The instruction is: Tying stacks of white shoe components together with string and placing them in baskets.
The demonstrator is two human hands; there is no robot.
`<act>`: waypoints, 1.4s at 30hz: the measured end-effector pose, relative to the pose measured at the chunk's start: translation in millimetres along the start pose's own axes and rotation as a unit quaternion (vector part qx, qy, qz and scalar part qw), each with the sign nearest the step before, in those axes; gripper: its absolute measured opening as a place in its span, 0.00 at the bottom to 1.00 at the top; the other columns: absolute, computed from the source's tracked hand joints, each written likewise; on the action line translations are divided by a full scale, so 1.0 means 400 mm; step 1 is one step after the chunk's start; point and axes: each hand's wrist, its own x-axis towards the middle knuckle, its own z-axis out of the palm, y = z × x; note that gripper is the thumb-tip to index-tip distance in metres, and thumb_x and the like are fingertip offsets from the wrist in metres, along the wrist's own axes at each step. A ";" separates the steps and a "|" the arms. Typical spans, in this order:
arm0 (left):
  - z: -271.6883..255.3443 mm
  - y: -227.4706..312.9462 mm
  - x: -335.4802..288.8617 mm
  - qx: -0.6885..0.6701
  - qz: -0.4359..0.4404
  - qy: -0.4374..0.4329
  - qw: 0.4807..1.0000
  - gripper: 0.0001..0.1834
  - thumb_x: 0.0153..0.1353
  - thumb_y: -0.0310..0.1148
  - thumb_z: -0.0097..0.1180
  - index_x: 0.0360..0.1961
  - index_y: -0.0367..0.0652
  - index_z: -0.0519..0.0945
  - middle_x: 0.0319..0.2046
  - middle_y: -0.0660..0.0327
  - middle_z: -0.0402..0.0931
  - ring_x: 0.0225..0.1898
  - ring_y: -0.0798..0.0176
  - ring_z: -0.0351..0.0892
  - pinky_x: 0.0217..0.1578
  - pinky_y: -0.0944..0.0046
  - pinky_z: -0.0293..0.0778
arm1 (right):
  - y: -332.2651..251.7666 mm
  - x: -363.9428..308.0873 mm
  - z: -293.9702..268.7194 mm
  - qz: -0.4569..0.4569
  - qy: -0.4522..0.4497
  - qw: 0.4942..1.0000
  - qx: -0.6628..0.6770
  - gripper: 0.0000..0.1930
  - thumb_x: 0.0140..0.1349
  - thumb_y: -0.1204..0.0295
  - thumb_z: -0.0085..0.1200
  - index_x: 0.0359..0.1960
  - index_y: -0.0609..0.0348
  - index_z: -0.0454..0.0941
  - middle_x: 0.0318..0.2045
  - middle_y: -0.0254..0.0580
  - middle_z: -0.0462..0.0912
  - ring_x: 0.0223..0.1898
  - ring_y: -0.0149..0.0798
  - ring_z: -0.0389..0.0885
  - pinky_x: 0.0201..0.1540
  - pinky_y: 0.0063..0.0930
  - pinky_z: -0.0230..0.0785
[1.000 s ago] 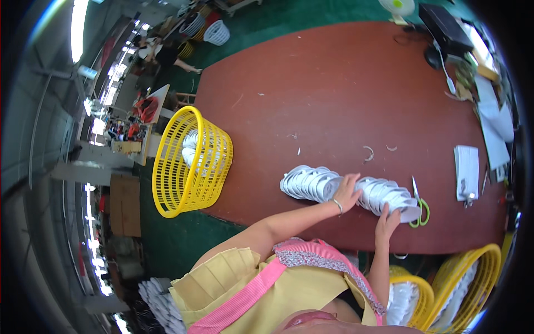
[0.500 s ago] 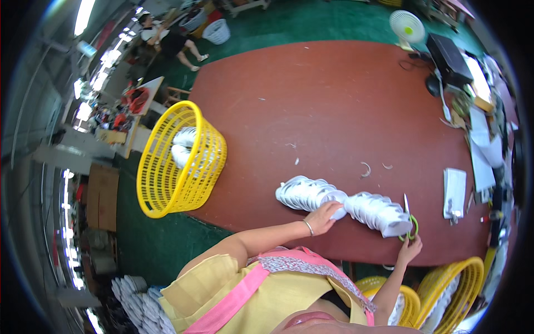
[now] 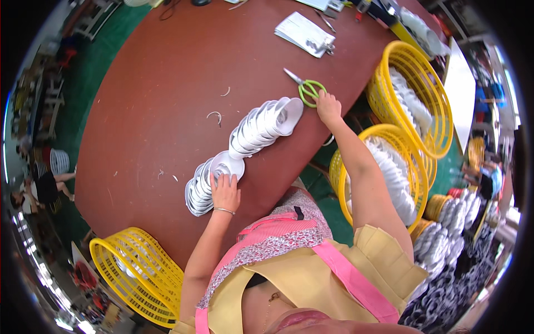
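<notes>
Two rows of nested white cup-shaped pieces lie end to end on the red-brown table. My left hand [image 3: 226,193] is closed at the open end of the left row [image 3: 200,189], its fingers over the rim of the end cup. The right row [image 3: 258,132] lies just beyond, touching or nearly touching it, with its wide mouth toward my right hand [image 3: 328,107]. That hand's fingers are closed on the handle loops of green-handled scissors [image 3: 302,83]. The blades lie slightly apart or together, I cannot tell which, pointing away over the table.
Yellow baskets with white pieces stand right of the table: a nearer basket [image 3: 337,178] and a farther basket [image 3: 446,131]. Another yellow basket [image 3: 167,281] is at lower left. Clipped papers [image 3: 300,32] lie at the far edge. Thin white offcuts [image 3: 216,117] dot the table [image 3: 150,83].
My view has swung to the right, bringing the right-hand baskets into fuller view. The left hand stays at the left row; the right hand is still at the scissors.
</notes>
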 end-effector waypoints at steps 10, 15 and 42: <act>0.114 -0.125 -0.025 0.199 0.068 -0.035 0.977 0.29 0.58 0.29 0.54 0.63 0.53 0.73 0.34 0.58 0.72 0.36 0.55 0.74 0.50 0.51 0.63 | -0.023 -0.342 -0.174 0.087 0.203 0.930 0.295 0.10 0.62 0.68 0.56 0.42 0.56 0.74 0.37 0.47 0.81 0.42 0.51 0.80 0.44 0.44 0.74; 0.073 -0.081 0.006 0.184 0.068 -0.091 0.976 0.34 0.52 0.36 0.64 0.62 0.50 0.72 0.36 0.57 0.73 0.37 0.53 0.74 0.51 0.50 0.62 | 0.102 -0.710 -0.187 0.225 0.339 0.883 0.234 0.16 0.57 0.76 0.58 0.47 0.58 0.74 0.39 0.47 0.79 0.39 0.48 0.79 0.44 0.40 0.72; 0.020 0.679 0.367 -0.210 0.325 -0.152 0.910 0.21 0.56 0.29 0.63 0.52 0.42 0.78 0.46 0.51 0.76 0.50 0.46 0.73 0.52 0.52 0.71 | 0.948 -1.236 -0.147 0.589 0.161 0.773 0.171 0.48 0.47 0.39 0.67 0.60 0.66 0.70 0.59 0.56 0.73 0.60 0.50 0.71 0.62 0.42 0.62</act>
